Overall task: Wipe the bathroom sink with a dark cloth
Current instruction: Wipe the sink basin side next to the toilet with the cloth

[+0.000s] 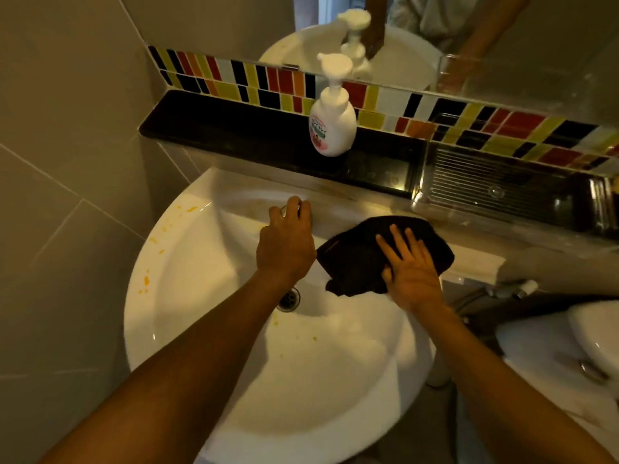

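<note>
A white round sink point(201, 329) fills the middle of the view, with orange-yellow specks along its left rim and near the drain point(289, 298). A dark cloth point(361, 252) lies bunched on the sink's back right rim. My right hand point(410, 272) presses flat on the cloth with fingers spread. My left hand point(288, 242) reaches to the back of the basin and curls over the tap, which it mostly hides.
A white soap pump bottle point(333, 123) stands on the black ledge point(234, 128) behind the sink. A clear plastic tray point(495, 192) sits at the ledge's right. Coloured mosaic tiles and a mirror rise above. A toilet point(569, 346) stands to the right.
</note>
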### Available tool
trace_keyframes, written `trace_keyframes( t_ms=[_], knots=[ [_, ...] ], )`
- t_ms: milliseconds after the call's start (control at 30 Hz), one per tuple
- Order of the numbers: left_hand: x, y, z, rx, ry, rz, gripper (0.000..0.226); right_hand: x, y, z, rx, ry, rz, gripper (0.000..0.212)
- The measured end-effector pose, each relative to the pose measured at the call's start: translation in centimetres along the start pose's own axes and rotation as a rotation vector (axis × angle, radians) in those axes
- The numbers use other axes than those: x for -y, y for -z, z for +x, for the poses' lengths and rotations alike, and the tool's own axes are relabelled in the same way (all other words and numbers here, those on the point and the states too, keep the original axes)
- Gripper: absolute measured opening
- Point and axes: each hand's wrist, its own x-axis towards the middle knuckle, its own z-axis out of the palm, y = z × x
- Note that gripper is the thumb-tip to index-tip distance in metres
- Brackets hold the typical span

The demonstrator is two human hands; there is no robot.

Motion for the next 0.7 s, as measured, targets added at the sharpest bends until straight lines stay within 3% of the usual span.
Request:
trace_keyframes(
  t_ms=[433,700],
  knots=[
    [0.5,-0.3,0.0,-0.015,-0.062,-0.072,0.051,4.6,-3.4,-12.8,-0.116,-0.464,0.27,0.06],
    [0.3,0.5,-0.3,0.022,-0.075,-0.024,0.057,8.0,-5.1,-17.4,-0.136,-0.545,0.351,0.066]
  ],
)
